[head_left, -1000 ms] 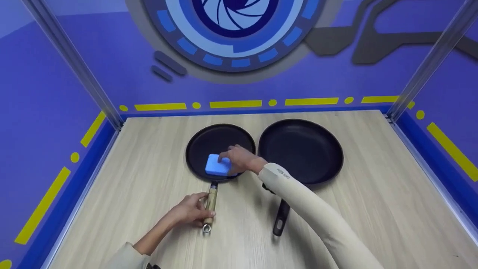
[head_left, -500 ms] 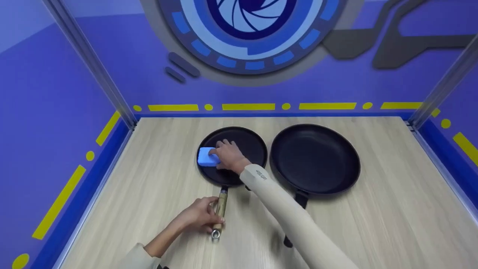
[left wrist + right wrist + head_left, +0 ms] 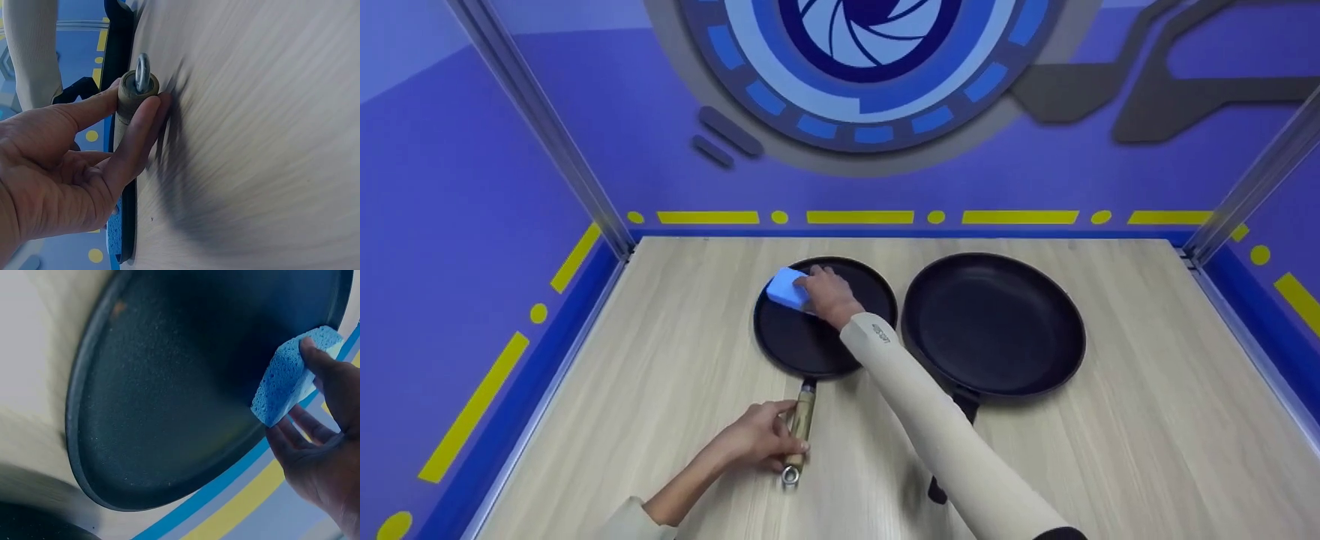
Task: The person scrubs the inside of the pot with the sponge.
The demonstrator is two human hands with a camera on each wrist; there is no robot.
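A small black frying pan (image 3: 825,345) lies on the table, its wooden handle (image 3: 803,416) pointing toward me. My left hand (image 3: 759,435) pinches that handle near its end, between thumb and fingers. In the left wrist view the handle's metal ring (image 3: 143,73) sticks out past the fingertips. My right hand (image 3: 830,293) grips a blue sponge (image 3: 787,289) at the far left part of the small pan. The right wrist view shows the sponge (image 3: 289,374) tilted on edge near the rim, thumb on one face and fingers on the other. A small brownish spot (image 3: 118,309) marks the pan's surface.
A larger black frying pan (image 3: 994,326) stands close to the right of the small one. Its dark handle (image 3: 966,405) passes partly beneath my right sleeve (image 3: 937,427). Blue panels (image 3: 585,105) wall the wooden table (image 3: 690,315) at the back and sides.
My right hand has carried the sponge from the near part of the small pan to its left side, then to the far left. My left hand keeps its hold on the handle. The head view has shifted.
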